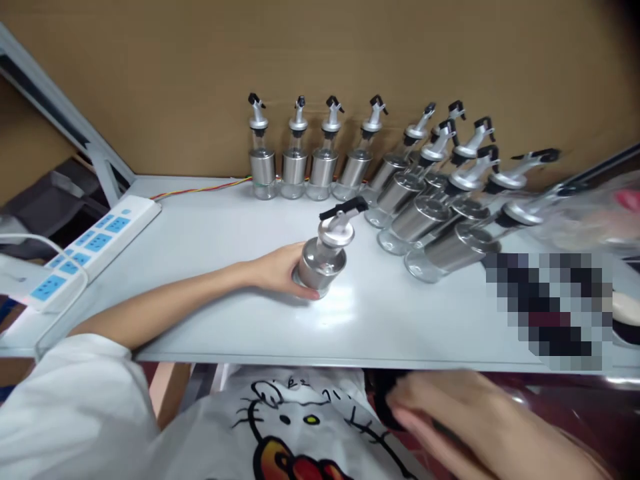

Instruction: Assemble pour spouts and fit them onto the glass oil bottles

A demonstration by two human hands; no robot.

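My left hand point(285, 270) is wrapped round a glass oil bottle point(324, 263) with a brushed-metal sleeve and a silver pourer with a black lever. That bottle stands upright on the pale grey shelf point(210, 233). Below the shelf's front edge, at the lower right, my right hand point(445, 407) is blurred, its fingers curled together. A dark object point(383, 397) shows at its fingertips, too smeared to name. Similar oil bottles point(323, 167) stand in a row along the back, and several more point(420, 213) cluster at the right.
On the left lies a white power strip point(100, 250) with blue sockets and a white cable. Red and yellow wires point(200, 190) run behind the bottles. Clear plastic wrapping point(590, 213) is at the far right, above a pixelated patch. Brown cardboard point(200, 87) forms the back.
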